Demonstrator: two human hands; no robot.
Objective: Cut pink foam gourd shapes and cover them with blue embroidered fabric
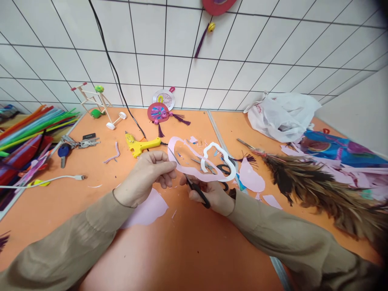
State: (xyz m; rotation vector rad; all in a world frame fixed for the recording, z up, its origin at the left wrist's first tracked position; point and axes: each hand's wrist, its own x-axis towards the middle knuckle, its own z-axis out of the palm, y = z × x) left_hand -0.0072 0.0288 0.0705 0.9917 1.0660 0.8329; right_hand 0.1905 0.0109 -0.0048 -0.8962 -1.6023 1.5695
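**Bench holdings, largest to smallest**

1. Orange table (194, 258). It bore everything below and was strewn with pink scraps.
2. Feather duster (318, 182), lying at the right with its handle pointing left. We judged that the right sleeve could brush it and drag feathers toward the blades.
3. Plastic bag (281, 115), crumpled at the far right.
4. Pipe cleaners (27, 129), 1 bundle at the far left.
5. Left hand (142, 180), closed in a pinch on the left end of the pink loop, with the fingertips just beside the blade tips. We counted a nick to those fingers as the chief hazard if the cut ran long.
6. Right hand (218, 199), wrapped around the black handles of the scissors.
7. Pink loop (200, 173), a thin cut-out band held above the table centre between both hands. Being narrow and floppy, it could tear or be snipped through, we thought.
8. White outline (218, 145), touching the loop's far right side. It might snag and get cut as well.
9. Scissors (194, 186), with the blades at the loop.
10. Glue gun (142, 144), on the table just beyond the left hand with its cord trailing away. We could not tell whether it was hot.
11. Spare scissors (223, 168), lying under the loop.
12. Keys (77, 143), far left.
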